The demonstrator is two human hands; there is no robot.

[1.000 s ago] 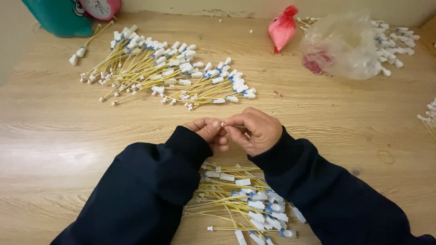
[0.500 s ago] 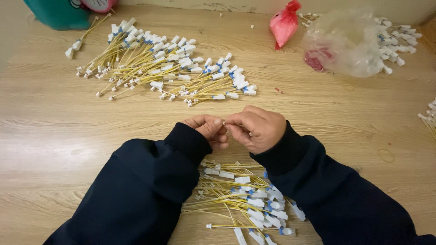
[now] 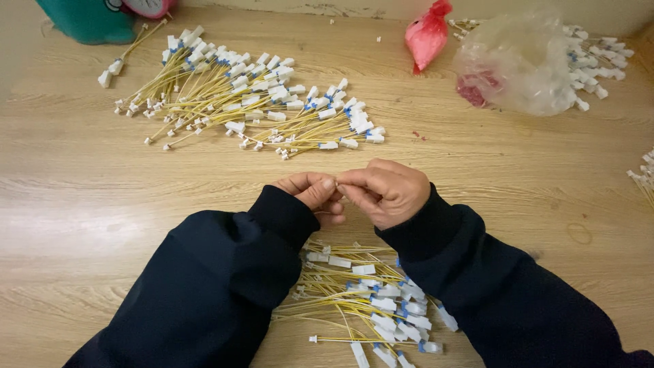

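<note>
— What is the person wearing?

— Long dark navy sleeves on both arms, plain, of a soft, slightly matt cloth. The left sleeve [image 3: 204,286] fills the lower left of the frame, the right sleeve [image 3: 504,293] the lower right.

— Any markings?

— None show. The cuffs sit snug at the wrists, with loose folds behind them. The left hand [image 3: 315,194] and right hand [image 3: 388,192] are bare, with no gloves or rings to be seen.

A crumpled clear plastic bag [image 3: 521,65] lies far right; a small knotted red bag [image 3: 428,34] sits just left of it.
</note>
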